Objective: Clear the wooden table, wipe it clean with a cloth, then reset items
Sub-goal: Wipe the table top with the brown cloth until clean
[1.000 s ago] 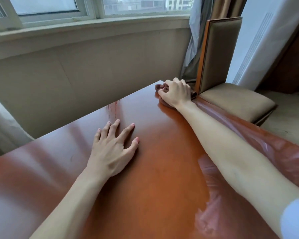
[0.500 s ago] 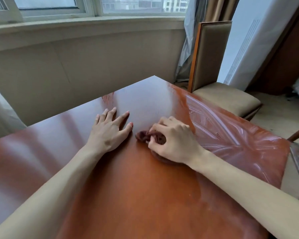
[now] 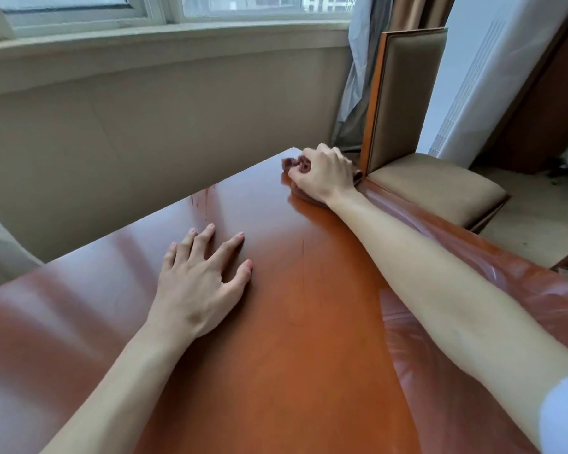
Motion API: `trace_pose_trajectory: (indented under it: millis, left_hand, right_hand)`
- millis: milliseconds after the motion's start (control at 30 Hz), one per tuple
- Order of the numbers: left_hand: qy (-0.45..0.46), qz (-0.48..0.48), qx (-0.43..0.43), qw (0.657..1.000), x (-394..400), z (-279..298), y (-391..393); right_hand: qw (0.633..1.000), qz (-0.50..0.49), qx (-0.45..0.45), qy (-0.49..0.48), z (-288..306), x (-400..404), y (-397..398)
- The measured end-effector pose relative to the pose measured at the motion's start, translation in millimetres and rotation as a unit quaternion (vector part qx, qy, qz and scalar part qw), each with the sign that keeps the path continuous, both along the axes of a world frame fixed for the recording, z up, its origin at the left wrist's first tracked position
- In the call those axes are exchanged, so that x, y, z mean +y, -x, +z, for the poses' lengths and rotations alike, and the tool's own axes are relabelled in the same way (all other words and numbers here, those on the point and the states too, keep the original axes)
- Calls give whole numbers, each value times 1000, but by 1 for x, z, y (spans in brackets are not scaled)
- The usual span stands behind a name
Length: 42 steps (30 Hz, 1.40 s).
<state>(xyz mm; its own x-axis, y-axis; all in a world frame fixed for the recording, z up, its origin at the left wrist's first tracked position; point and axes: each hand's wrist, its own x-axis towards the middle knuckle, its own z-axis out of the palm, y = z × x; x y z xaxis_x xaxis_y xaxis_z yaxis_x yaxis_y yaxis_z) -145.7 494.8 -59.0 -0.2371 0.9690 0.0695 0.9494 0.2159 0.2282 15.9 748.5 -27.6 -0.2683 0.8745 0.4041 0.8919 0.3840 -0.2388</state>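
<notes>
Right sleeve: a pale sleeve covers the right upper arm at the nearest corner of the view.
Table: the glossy wooden table lies under both forearms; a strip of clear wrinkled film covers it along the outer side of the right arm.
Left hand: the left hand lies palm down on the wood, fingers straight and spread, holding nothing.
Right hand: the right hand is stretched well beyond the left one, at the table's far corner, its fingers curled round a bunched cloth.
Cloth: the dark reddish-brown cloth is pressed onto the tabletop beneath the right hand; folds stick out past the fingers, and a darker edge seems to show under the wrist, though blur makes that uncertain.
Chair: a tan padded chair stands just beyond and outward of the right hand, its backrest upright.
Curtain: a curtain hangs behind the chair.
Window: a window and its ledge run along the wall beyond both hands.
</notes>
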Motion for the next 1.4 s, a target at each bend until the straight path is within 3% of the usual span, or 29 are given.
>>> trace_pose_trajectory:
  millis: [267, 367, 500, 733, 833, 933, 1067, 1267, 1400]
  left_hand:
    - [13, -15, -18, 1000, -6, 8, -3]
    - [11, -20, -19, 1000, -6, 7, -3]
    - [8, -19, -17, 1000, -3, 3, 0]
    - [-9, -14, -1, 1000, 3, -5, 2]
    - [-8, -7, 2, 1000, 3, -5, 2]
    - [-4, -2, 0, 1000, 1, -2, 0]
    - [8, -6, -9, 1000, -1, 3, -2]
    - [14, -23, -7, 1000, -3, 3, 0]
    - [14, -27, -8, 1000, -4, 3, 0]
  right_hand:
    - [977, 207, 16, -38, -13, -285, -75]
    - [963, 265, 26, -44, -13, -322, -89]
    - [976, 213, 14, -38, -8, -249, -66]
    - [999, -24, 5, -26, -7, 5, -9]
    - [998, -55, 22, -4, -3, 51, 8]
    - [998, -56, 17, 2, 0, 47, 10]
    - [1000, 7, -7, -6, -3, -43, -13]
    - [976, 216, -1, -19, -7, -280, -83]
    - [963, 268, 13, -31, -6, -306, -97]
